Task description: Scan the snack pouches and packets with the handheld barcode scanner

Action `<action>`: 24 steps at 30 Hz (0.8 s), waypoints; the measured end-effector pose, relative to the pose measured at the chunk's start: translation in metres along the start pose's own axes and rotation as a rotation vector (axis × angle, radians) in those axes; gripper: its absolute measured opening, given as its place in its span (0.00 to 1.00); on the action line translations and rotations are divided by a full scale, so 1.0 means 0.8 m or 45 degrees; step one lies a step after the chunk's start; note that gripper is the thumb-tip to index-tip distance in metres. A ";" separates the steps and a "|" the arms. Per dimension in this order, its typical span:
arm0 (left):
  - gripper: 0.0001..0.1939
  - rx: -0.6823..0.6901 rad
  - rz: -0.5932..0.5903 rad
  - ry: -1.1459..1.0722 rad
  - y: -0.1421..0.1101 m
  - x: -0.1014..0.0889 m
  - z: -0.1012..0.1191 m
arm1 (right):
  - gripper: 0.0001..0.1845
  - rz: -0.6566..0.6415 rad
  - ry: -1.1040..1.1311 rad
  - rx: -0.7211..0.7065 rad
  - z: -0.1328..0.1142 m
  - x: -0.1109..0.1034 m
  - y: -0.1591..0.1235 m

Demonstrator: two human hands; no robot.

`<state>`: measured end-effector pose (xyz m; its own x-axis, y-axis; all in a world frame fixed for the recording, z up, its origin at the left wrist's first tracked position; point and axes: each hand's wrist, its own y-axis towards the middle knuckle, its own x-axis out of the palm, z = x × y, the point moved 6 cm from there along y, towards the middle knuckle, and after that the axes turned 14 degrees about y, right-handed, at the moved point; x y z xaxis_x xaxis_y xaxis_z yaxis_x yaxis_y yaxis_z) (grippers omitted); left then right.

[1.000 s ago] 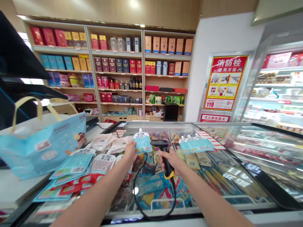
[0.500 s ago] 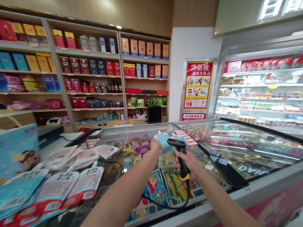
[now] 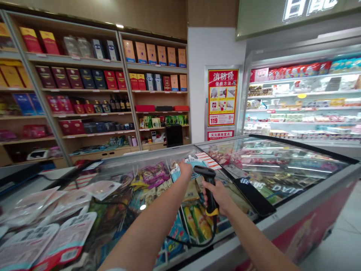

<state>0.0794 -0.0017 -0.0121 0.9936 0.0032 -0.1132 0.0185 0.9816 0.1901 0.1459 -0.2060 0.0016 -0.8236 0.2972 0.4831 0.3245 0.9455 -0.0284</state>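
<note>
Black-yellow pistol-shaped plastic scanner (image 3: pixel 209 177) in right hand (image 3: pixel 220 196), fingers curled round grip. Left hand (image 3: pixel 185 170) at blue-white spouted plastic pouches (image 3: pixel 194 162), near scanner head; fingertips hidden, can't tell if pinching. Pouches on glass-topped freezer (image 3: pixel 287 210); wooden shelves (image 3: pixel 158 92), red-yellow poster (image 3: pixel 222 97) behind.

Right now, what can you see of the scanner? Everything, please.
The scanner looks like black plastic: wide head, pistol grip, yellow trim at the base. The right hand holds it by the grip, roughly upright, over the freezer; its head is near the left hand. A black cable leaves the base and curves left. Its scan window isn't visible.
</note>
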 end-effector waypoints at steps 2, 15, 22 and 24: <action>0.16 -0.013 0.113 0.127 -0.007 -0.019 0.010 | 0.21 -0.015 0.003 0.003 0.002 0.003 0.000; 0.12 0.299 0.058 1.155 -0.094 -0.316 0.042 | 0.17 -0.269 -0.028 0.180 0.053 0.094 -0.012; 0.46 -0.124 -0.272 1.909 -0.139 -0.505 0.021 | 0.15 -0.449 -0.033 0.275 0.097 0.206 -0.019; 0.52 -0.190 -0.341 1.951 -0.145 -0.526 0.015 | 0.15 -0.481 -0.051 0.314 0.114 0.238 -0.019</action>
<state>-0.3396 -0.1194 0.0249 -0.0959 -0.0750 -0.9926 0.0666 0.9944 -0.0816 -0.0581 -0.1520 0.0143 -0.8817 -0.0748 0.4659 -0.1192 0.9906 -0.0664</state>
